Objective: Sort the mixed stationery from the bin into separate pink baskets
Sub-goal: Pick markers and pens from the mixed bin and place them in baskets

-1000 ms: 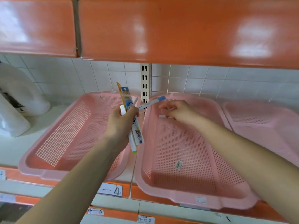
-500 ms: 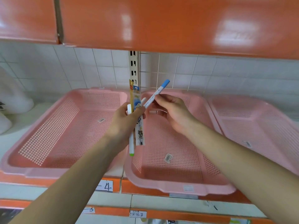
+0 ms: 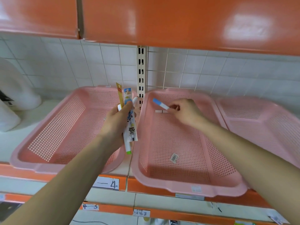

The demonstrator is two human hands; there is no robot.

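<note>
Three pink baskets stand side by side on the shelf: the left basket (image 3: 53, 132), the middle basket (image 3: 186, 159) and the right basket (image 3: 263, 127). My left hand (image 3: 116, 125) grips a bundle of stationery (image 3: 129, 125) upright between the left and middle baskets: printed packets and a white pen with a green end. My right hand (image 3: 186, 112) pinches a white pen with a blue cap (image 3: 160, 103) low over the far end of the middle basket. A small white pen-like item (image 3: 159, 111) lies on that basket's floor just under it.
An orange shelf (image 3: 178, 21) hangs low overhead. A slotted upright (image 3: 141, 70) runs down the tiled back wall between the baskets. White plastic objects (image 3: 14, 95) sit at far left. A barcode sticker (image 3: 174, 158) lies in the middle basket. Labels line the shelf edge.
My right hand has carried the blue-capped pen away from the bundle and down into the far end of the middle basket. My left hand keeps hold of the bundle.
</note>
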